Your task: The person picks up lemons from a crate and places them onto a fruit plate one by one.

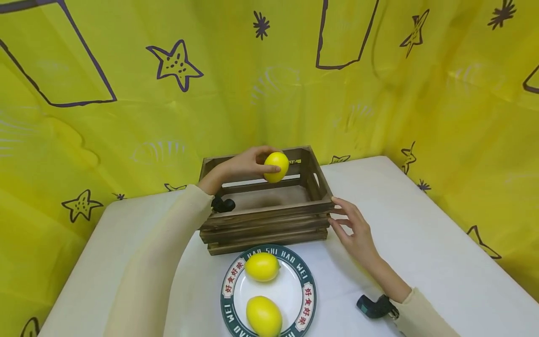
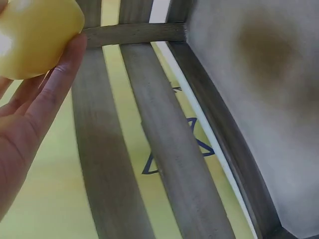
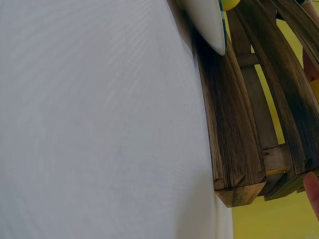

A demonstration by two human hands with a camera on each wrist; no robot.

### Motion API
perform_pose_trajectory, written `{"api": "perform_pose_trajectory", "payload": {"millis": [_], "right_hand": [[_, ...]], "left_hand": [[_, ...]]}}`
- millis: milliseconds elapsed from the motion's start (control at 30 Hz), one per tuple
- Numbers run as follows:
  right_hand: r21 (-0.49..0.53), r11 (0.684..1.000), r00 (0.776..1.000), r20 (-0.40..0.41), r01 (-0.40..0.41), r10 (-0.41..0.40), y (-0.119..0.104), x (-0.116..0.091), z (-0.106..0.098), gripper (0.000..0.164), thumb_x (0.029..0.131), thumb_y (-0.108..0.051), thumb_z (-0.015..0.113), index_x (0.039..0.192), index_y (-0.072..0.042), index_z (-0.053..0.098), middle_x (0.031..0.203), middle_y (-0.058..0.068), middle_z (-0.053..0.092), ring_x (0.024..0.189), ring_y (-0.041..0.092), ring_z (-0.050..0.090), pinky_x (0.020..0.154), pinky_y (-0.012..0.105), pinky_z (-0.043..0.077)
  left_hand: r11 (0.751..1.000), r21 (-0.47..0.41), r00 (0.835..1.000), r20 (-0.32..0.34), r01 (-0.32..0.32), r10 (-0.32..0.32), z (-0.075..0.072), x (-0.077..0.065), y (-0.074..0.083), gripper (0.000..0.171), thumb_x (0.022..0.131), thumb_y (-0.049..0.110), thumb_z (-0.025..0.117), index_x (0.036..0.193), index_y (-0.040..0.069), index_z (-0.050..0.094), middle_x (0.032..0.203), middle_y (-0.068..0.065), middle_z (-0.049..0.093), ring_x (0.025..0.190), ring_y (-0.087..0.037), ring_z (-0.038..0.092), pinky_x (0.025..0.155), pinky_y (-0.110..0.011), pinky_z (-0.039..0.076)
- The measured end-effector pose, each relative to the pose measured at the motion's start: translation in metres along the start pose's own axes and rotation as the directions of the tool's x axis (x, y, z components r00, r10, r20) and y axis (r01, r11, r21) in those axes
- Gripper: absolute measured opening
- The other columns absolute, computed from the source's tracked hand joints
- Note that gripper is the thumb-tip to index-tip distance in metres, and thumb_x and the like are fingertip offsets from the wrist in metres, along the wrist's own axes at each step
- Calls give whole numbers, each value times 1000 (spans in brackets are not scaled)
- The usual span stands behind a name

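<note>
My left hand [image 1: 249, 164] holds a yellow lemon [image 1: 276, 167] above the inside of a brown slatted wooden crate [image 1: 265, 220]. In the left wrist view the lemon [image 2: 37, 37] sits against the fingers, over the crate's slats and pale floor. At the crate's front right corner is my right hand [image 1: 355, 234], its fingertips touching the wood there. One fingertip [image 3: 313, 191] shows by the slat end in the right wrist view. Before the crate, a round plate [image 1: 310, 281] with a green lettered rim bears two more lemons, one farther lemon [image 1: 262, 267] and one nearer lemon [image 1: 264, 316].
A white-covered table [image 1: 421, 243] carries the crate and plate. Behind it and at both sides hangs a yellow curtain [image 1: 236, 103] with drawn stars. Black wrist devices are worn on both arms; the left device [image 1: 223, 204] overlaps the crate's left end.
</note>
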State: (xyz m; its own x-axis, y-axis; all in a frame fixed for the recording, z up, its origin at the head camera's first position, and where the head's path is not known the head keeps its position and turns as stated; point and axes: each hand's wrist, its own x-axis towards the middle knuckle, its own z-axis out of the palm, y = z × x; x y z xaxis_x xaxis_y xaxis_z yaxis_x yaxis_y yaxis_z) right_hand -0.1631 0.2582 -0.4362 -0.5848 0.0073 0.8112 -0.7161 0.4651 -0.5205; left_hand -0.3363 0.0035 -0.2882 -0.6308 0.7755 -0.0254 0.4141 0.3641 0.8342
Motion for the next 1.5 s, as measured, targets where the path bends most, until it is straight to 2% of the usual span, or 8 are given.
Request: {"api": "perform_pose_trajectory", "payload": {"millis": [133,333,467,667,867,1133,1267,1500], "right_hand": [[8,1000,1000,-6,-4,5,0,-3,7,67,67,32,67,128,10,51,124,23,54,108,0,57,79,11,52],[-1,1000,1000,-10,3,-3,-3,-3,13,70,65,34,67,128,11,49,122,26,53,107,-2,57,78,11,52],[-19,1000,1000,-5,3,-3,-3,-2,14,71,64,34,67,129,11,50,121,28,53,106,0,58,78,10,52],[-15,999,999,2,-44,44,-2,-2,6,69,68,30,68,131,8,51,129,6,54,107,-2,57,79,9,51],[-20,1000,1000,10,-13,13,-4,1,1,71,66,32,68,131,9,50,129,9,55,107,-3,57,79,9,50],[-33,999,999,20,-30,30,-8,1,-2,68,69,29,68,132,8,50,133,-7,52,107,-6,56,80,7,49],[-48,999,1000,16,-20,20,-7,1,-1,71,67,30,69,132,8,51,129,3,55,106,-7,56,79,6,48],[-59,998,1000,6,15,-14,-4,2,3,76,61,36,67,130,10,50,121,25,54,106,-7,55,79,5,48]], "left_hand": [[999,-47,999,-51,-18,15,-7,-6,4,52,92,17,67,139,6,47,129,-14,49,107,-26,60,87,-50,54],[997,-8,992,-101,-71,69,-17,-14,12,56,90,12,68,142,6,46,133,-17,47,102,-30,64,75,-36,57],[997,-3,987,-142,-80,78,-18,-21,19,59,90,14,68,143,11,42,134,-18,47,106,-33,63,74,-36,57],[996,-24,977,-196,-91,85,-11,-31,31,63,88,15,70,142,10,38,131,-18,50,111,-33,62,85,-44,56],[991,0,974,-181,-137,135,-7,-42,37,53,87,8,71,134,2,49,126,-16,54,102,-29,67,82,-39,57],[979,59,968,-150,-195,202,3,-58,39,54,84,6,74,132,-1,51,126,-16,57,104,-27,66,86,-35,56],[969,97,961,-142,-225,238,13,-64,39,55,83,7,76,132,-1,52,126,-15,58,105,-25,65,91,-34,54],[965,122,957,-148,-231,248,30,-76,47,56,82,9,78,131,2,53,128,-13,56,101,-23,66,85,-33,57]]}}
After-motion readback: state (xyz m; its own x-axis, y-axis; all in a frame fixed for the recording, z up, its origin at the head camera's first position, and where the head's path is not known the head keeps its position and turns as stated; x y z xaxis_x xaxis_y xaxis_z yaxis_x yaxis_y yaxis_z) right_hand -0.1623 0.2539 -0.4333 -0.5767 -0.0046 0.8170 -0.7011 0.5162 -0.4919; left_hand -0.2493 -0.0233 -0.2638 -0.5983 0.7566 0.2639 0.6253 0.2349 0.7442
